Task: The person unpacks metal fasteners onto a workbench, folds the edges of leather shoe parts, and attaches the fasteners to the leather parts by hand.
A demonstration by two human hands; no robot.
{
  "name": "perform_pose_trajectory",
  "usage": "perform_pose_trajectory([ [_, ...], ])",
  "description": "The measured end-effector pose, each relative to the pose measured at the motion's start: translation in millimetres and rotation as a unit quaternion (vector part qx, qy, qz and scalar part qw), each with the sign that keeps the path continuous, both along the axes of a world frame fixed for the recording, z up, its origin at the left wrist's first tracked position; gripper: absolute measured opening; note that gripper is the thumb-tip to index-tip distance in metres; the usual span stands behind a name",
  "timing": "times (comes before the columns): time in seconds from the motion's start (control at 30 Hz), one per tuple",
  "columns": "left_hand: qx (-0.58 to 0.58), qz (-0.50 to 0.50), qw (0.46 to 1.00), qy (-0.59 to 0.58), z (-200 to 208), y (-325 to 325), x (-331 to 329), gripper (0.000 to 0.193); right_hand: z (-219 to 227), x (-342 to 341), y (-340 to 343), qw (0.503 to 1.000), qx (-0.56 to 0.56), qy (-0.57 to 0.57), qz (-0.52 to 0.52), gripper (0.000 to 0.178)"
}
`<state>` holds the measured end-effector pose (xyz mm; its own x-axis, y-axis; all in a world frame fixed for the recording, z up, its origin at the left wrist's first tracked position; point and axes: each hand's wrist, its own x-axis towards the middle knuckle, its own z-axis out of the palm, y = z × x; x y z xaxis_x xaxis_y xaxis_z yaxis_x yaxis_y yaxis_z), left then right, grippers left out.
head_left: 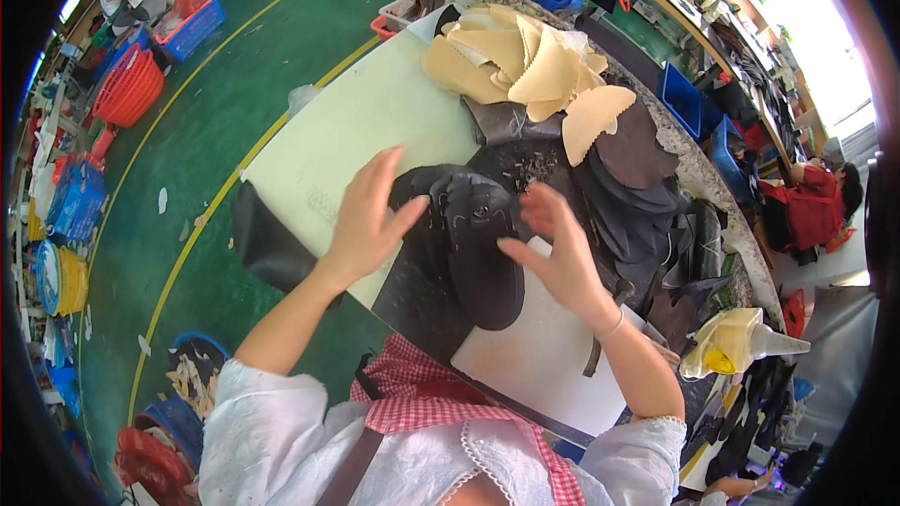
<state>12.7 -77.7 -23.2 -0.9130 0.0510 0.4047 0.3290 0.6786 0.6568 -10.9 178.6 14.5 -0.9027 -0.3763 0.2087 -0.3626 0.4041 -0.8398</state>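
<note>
A black shoe upper (486, 272) with a rounded tongue and lace holes lies on the dark work surface in front of me, more black pieces bunched at its left. On its left side my left hand (367, 220) is open, thumb apart and near the black pieces; whether it touches them I cannot tell. To the right, my right hand (562, 258) is also open, fingers spread, holding nothing. Dark scraps (532, 169) are scattered just beyond the upper. A slim dark tool (594, 356) lies partly under my right forearm.
Pale cream scalloped pieces (516, 56) are heaped at the far side, black cut pieces (623, 197) at the right. White boards (375, 122) cover parts of the table. A squeeze bottle (736, 342) with yellow liquid sits at the right edge. Another person in red (814, 211) is farther right.
</note>
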Motion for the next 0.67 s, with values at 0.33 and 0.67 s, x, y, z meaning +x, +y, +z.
perform_pose_trajectory([
  [0.33,0.466,-0.064,0.858,-0.206,-14.2,12.2,-2.2,0.082,-28.0,20.8,-49.9,0.997,0.008,-0.064,-0.039,0.084],
  [0.67,0.479,-0.277,0.825,-0.111,54.3,57.8,62.5,0.08,34.2,96.1,-7.6,0.988,-0.072,0.12,-0.058,0.087],
])
